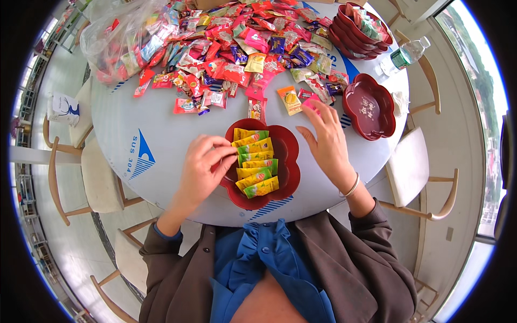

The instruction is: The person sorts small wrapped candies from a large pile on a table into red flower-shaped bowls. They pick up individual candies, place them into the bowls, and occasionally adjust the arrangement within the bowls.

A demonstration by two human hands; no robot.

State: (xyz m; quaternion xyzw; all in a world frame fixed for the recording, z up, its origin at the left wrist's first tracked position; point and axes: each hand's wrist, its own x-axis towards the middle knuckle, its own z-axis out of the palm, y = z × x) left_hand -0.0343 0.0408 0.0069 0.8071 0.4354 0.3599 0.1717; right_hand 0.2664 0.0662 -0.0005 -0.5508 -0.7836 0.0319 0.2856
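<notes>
A dark red flower-shaped tray [288,149] stands close before me on the table. A column of yellow and green candy packets [258,163] lies along its left part, each packet overlapping its neighbour. At the tray's left rim, my left hand [204,167] has its thumb and fingertips close together at the ends of the upper packets; whether it pinches one is unclear. My right hand [329,145] is right of the tray, thumb and fingers apart. Its fingertips overlap a bright pink packet [310,104], beside an orange and yellow packet [289,100].
A large heap of mixed wrapped candies [238,52] covers the table's far side, with a clear plastic bag [121,48] of candies at left. On the right are another red tray [369,109], a tray stack [355,34], a plastic bottle [406,55] and a crumpled tissue [400,104].
</notes>
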